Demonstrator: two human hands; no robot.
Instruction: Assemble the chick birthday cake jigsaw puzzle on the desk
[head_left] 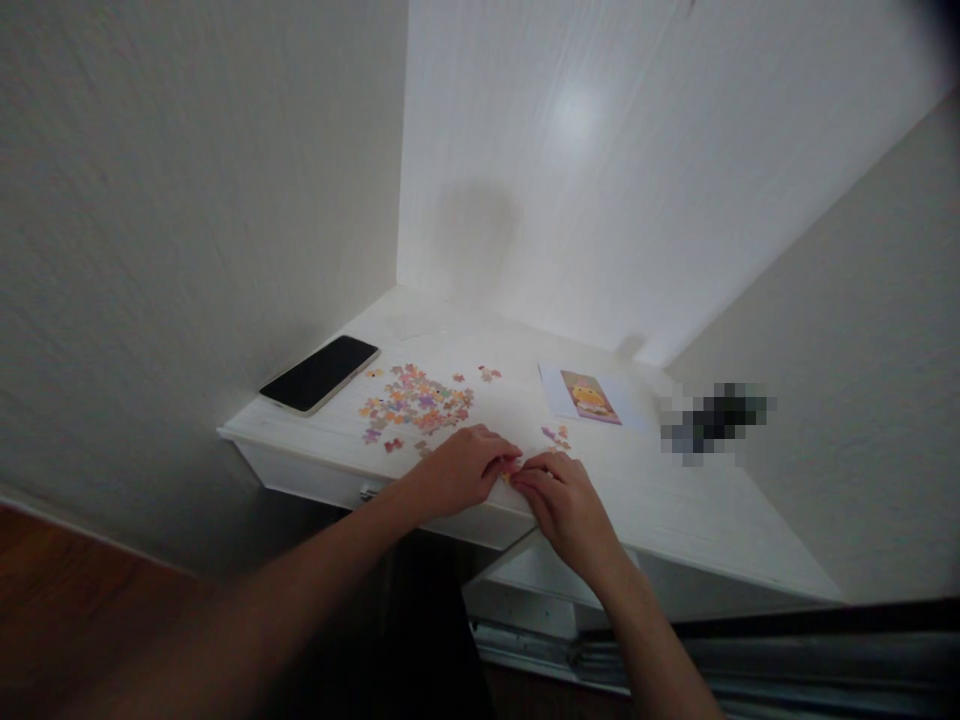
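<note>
My left hand and my right hand rest side by side at the front edge of a white desk, fingertips meeting over small puzzle pieces that they pinch between them; the pieces are mostly hidden under the fingers. A loose heap of colourful puzzle pieces lies just beyond my left hand. Two or three stray pieces sit just beyond my right hand, and a few more stray pieces lie farther back.
A black phone lies face up at the desk's left corner. A reference picture card with a yellow figure lies at the back right. A blurred dark object sits at the right. Walls enclose the desk on three sides.
</note>
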